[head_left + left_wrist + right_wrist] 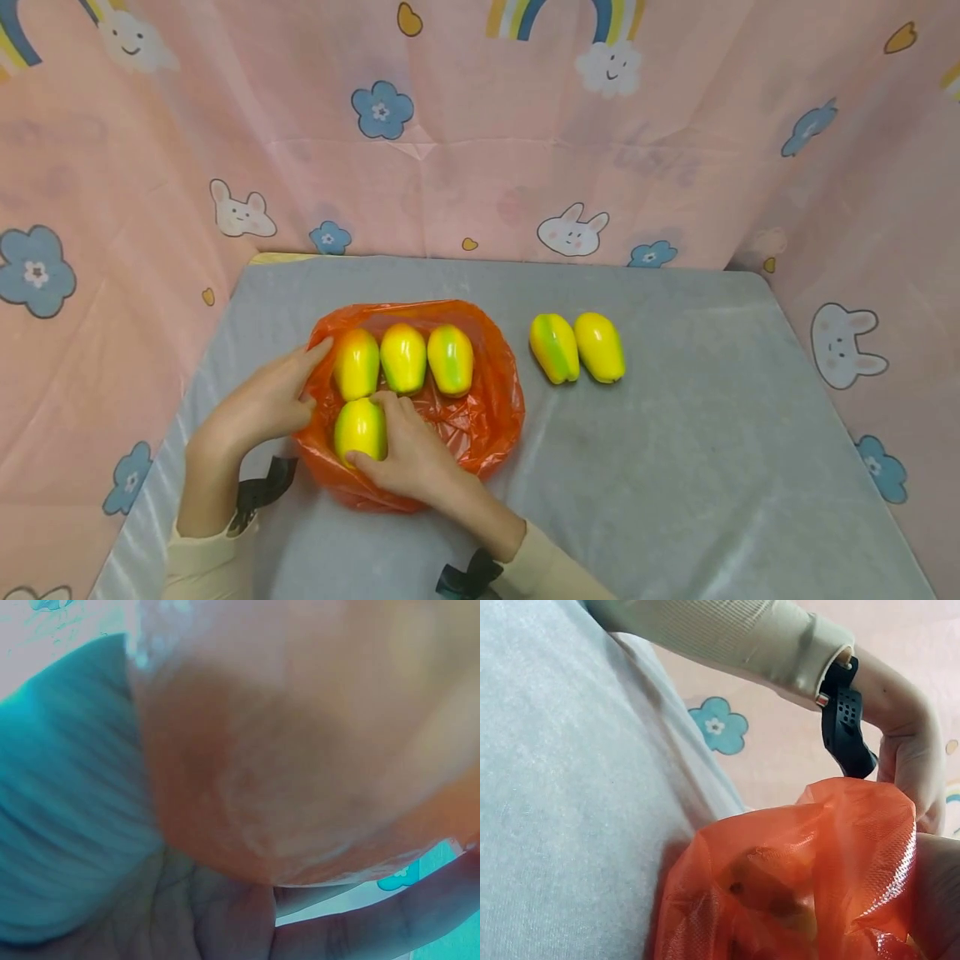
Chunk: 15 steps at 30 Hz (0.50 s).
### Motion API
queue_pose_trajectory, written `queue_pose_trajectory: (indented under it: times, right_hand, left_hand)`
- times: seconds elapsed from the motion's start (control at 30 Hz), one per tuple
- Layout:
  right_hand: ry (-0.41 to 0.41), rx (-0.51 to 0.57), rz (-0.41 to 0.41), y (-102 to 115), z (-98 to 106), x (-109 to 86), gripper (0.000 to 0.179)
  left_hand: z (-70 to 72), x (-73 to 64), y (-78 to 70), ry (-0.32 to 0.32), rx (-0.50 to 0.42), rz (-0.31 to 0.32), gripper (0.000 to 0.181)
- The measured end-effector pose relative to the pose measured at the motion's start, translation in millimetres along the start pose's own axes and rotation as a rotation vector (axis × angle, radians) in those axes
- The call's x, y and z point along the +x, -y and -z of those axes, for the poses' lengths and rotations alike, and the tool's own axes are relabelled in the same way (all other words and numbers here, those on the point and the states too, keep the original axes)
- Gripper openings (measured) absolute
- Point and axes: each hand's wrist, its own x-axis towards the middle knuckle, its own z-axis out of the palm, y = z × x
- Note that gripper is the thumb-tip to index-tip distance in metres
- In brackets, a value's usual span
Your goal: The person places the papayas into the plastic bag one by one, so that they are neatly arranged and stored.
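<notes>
An orange-red plastic bag [495,417] lies wide open on the table, with three yellow-green, mango-like fruits in a row along its far side, among them a middle fruit [403,358]. Nearer the front left of the bag is another yellow-green fruit [358,429]. My right hand [416,454] grips that front fruit, thumb on the near side and fingers on the far side. At the bag's left rim, my left hand [273,396] holds the plastic. The left wrist view shows the blurred bag [285,787] close against the palm; the right wrist view shows its outer side [780,877].
Two more yellow-green fruits, a left one [553,348] and a right one [600,347], lie side by side to the right of the bag. A grey cloth [675,467] covers the table. Pink patterned curtains [480,167] stand behind and at both sides.
</notes>
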Motion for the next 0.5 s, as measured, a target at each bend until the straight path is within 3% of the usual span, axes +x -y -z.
queue_pose_trajectory:
  times: [0.5]
  right_hand:
    - [0.005,-0.045,-0.009,-1.2,2.5,0.2,0.076]
  left_hand:
    - [-0.1,1.4,1.4,0.003,-0.004,0.001,0.083]
